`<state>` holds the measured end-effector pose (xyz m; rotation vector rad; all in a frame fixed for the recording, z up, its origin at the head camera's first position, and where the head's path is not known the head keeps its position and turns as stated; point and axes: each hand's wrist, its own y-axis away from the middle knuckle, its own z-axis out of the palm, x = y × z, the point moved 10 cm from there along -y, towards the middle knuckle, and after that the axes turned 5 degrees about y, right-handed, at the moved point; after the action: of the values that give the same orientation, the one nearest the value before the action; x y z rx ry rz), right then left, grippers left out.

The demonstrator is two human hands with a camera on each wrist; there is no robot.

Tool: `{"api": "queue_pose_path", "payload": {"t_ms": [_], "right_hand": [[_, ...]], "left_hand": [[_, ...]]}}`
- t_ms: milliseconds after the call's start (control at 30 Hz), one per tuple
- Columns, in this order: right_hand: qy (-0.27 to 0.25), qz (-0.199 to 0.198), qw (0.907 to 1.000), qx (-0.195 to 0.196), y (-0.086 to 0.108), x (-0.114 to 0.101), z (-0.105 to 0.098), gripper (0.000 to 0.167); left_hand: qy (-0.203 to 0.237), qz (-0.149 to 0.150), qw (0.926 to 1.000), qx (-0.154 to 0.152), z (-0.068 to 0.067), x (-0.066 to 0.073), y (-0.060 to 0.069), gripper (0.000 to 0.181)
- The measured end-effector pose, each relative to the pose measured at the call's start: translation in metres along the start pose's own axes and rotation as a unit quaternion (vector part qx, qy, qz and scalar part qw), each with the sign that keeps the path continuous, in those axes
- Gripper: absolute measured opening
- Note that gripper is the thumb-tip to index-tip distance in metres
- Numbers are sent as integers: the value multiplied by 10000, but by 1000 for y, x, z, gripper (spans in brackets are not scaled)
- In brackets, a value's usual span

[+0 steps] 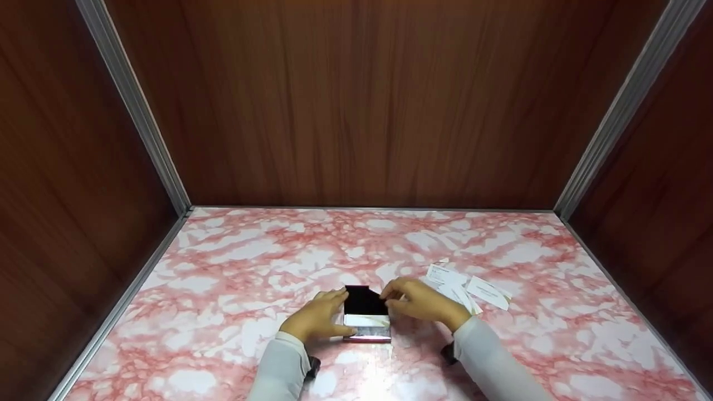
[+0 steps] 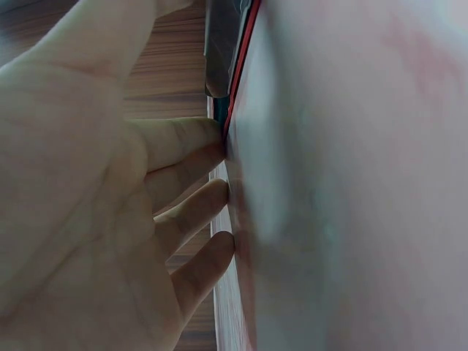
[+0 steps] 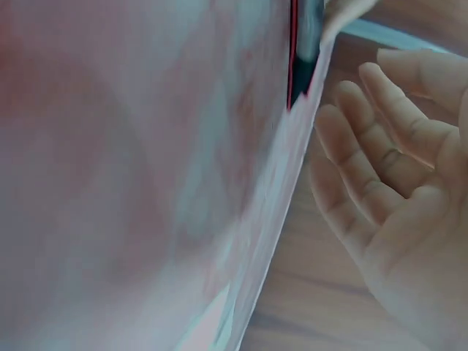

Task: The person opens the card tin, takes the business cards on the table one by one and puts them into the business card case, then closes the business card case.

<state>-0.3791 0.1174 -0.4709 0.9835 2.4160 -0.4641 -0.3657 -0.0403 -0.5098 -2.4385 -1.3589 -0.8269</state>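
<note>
A flat business card case (image 1: 358,301) lies opened out on the table, its far half black inside. Across the near half is a white card (image 1: 365,320) with a gold streak, above a shiny silvery strip. My left hand (image 1: 316,316) spans the case's left side, with the thumb at the near corner and extended fingers along the far part. In the left wrist view, its fingertips (image 2: 223,248) rest beside the case's red-lined edge (image 2: 241,73). My right hand (image 1: 420,299) hovers at the right edge with loosely bent fingers. The right wrist view shows nothing in its grasp.
Several white printed cards (image 1: 490,292) lie loosely spread to the right of the case, partly behind my right hand. The table (image 1: 234,267) has a red and white marbled top. Brown wood-grain panels (image 1: 356,111) with metal corner posts enclose its back and sides.
</note>
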Motion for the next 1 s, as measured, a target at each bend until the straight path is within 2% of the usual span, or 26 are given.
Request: {"api": "queue_pose_path", "payload": {"t_ms": [200,333,533,767,1000], "right_hand": [[89,357,9982,467,22,27,-31,18],[265,845,9945,552,40,48,-47,21],[537,1564,9840,656,63,76,-65,25],[575,2394,9661,770,79,98,-73,32],[1012,3270,9389,347,94,116,-73,52]], "left_hand": [[-33,96,9999,45,-1,1,1,91],[-43,48,10000,37,-1,0,1,92],[-14,52,10000,31,0,0,1,91],[14,73,9999,73,-2,0,2,91],[134,-13,9999,51,-1,0,1,91]]}}
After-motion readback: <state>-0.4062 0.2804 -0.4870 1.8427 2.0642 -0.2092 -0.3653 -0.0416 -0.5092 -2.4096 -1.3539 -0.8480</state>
